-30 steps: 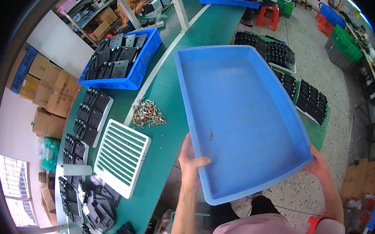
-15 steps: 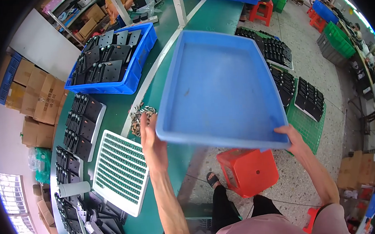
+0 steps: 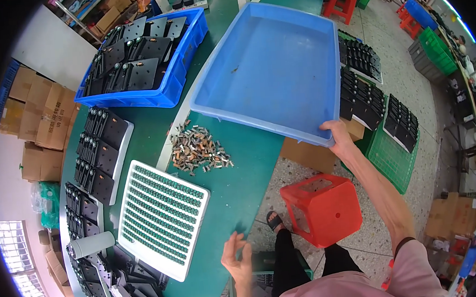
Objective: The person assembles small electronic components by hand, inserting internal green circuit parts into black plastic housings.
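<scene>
Blue tray (image 3: 276,68) is jutting past right edge of surface (image 3: 246,184); contact unclear. Right hand (image 3: 337,133) is gripping tray's near right corner, fingers closed on rim, not yet letting go. Left hand (image 3: 238,261) is holding nothing, fingers half-curled, beside surface's right edge. Small parts (image 3: 196,147) are lying heaped by tray's near left corner, none inside tray.

I identify the blue tray (image 3: 285,73) as moulded plastic, smooth with a soft sheen. I class the worktop (image 3: 247,195) as smooth and low-gloss. The heaped small pieces (image 3: 196,148) read to me as metal, partly shiny. I log the stool (image 3: 333,213) as smooth plastic, the stacked cartons (image 3: 48,115) as matt cardboard, and the floor (image 3: 427,130) as speckled, stone-like.
</scene>
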The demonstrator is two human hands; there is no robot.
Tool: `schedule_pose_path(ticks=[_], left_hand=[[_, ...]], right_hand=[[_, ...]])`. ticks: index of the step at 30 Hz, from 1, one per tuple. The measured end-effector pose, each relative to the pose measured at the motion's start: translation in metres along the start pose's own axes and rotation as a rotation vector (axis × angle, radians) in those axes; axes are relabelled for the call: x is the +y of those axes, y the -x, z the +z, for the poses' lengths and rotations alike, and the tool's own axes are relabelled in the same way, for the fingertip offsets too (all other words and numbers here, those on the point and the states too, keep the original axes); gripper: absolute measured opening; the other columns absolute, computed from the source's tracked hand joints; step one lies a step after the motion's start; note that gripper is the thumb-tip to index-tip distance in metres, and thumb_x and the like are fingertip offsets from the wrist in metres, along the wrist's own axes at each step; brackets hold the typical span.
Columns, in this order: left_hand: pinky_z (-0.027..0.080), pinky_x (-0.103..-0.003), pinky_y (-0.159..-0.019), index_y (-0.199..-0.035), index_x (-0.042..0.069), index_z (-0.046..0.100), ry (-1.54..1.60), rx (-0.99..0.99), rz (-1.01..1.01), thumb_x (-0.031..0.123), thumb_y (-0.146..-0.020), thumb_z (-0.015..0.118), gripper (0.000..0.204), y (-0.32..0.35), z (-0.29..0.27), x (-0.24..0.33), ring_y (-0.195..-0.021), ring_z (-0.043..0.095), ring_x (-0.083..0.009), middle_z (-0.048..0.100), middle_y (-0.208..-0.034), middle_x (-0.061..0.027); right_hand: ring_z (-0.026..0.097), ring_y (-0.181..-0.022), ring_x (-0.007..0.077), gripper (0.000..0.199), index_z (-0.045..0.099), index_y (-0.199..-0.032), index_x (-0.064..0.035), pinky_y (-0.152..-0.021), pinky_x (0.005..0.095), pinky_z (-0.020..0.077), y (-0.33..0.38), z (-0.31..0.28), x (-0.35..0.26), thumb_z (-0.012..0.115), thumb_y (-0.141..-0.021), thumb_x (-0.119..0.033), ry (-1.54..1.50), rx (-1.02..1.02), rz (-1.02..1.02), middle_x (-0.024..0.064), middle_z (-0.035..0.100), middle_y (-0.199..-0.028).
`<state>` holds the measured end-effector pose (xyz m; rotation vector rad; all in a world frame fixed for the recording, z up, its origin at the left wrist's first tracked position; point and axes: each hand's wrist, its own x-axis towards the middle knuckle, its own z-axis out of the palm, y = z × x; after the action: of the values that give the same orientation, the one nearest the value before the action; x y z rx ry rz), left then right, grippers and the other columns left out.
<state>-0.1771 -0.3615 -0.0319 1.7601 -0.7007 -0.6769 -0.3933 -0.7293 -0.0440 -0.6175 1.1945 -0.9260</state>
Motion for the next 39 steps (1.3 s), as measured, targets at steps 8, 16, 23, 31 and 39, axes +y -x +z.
schedule_pose_path(ticks=[8, 16, 23, 31, 39], left_hand=[[0.053, -0.035, -0.075, -0.112, 0.001, 0.065, -0.181, 0.023, 0.097, -0.006, -0.074, 0.068, 0.039, -0.006, 0.0, -0.017, -0.075, 0.065, -0.021, 0.068, -0.085, -0.0093], [0.049, -0.031, -0.056, -0.105, 0.002, 0.067, -0.361, 0.076, 0.26, 0.0, -0.073, 0.071, 0.032, -0.009, 0.009, -0.031, -0.058, 0.059, -0.0179, 0.064, -0.078, -0.0067], [0.045, -0.024, -0.052, -0.106, 0.005, 0.067, -0.347, 0.074, 0.298, -0.002, -0.076, 0.071, 0.031, -0.009, 0.009, -0.036, -0.06, 0.055, -0.013, 0.062, -0.084, -0.0068], [0.045, -0.024, -0.05, -0.108, 0.006, 0.066, -0.374, 0.062, 0.37, -0.003, -0.075, 0.071, 0.034, -0.007, 0.007, -0.04, -0.058, 0.053, -0.0137, 0.063, -0.083, -0.0075], [0.046, -0.026, -0.052, -0.103, 0.006, 0.067, -0.398, 0.039, 0.353, -0.002, -0.073, 0.069, 0.032, -0.006, 0.008, -0.036, -0.057, 0.054, -0.0147, 0.062, -0.078, -0.0055]], right_hand=[[0.061, -0.096, 0.0294, 0.049, 0.055, -0.115, -0.0011, -0.084, 0.0471, 0.0533, -0.009, 0.031, 0.018, 0.054, -0.068, 0.008, -0.033, 0.078, 0.04, 0.0112, 0.059, -0.103], [0.06, -0.078, 0.023, 0.042, 0.057, -0.103, 0.0033, -0.064, 0.0382, 0.0504, -0.018, 0.061, 0.029, 0.051, -0.063, 0.014, -0.002, 0.082, -0.072, 0.0092, 0.056, -0.091], [0.058, -0.08, 0.0235, 0.038, 0.06, -0.1, 0.0047, -0.066, 0.0361, 0.0477, -0.003, 0.07, 0.02, 0.052, -0.063, 0.013, 0.03, 0.113, -0.076, 0.0105, 0.058, -0.09], [0.058, -0.072, 0.0223, 0.041, 0.059, -0.101, 0.0063, -0.059, 0.0345, 0.0471, 0.015, 0.062, 0.018, 0.053, -0.061, 0.013, 0.096, 0.134, -0.108, 0.009, 0.056, -0.083], [0.058, -0.074, 0.0221, 0.039, 0.062, -0.096, 0.0073, -0.058, 0.0345, 0.0457, -0.012, 0.068, 0.024, 0.053, -0.059, 0.014, 0.102, 0.148, -0.136, 0.0094, 0.059, -0.083]])
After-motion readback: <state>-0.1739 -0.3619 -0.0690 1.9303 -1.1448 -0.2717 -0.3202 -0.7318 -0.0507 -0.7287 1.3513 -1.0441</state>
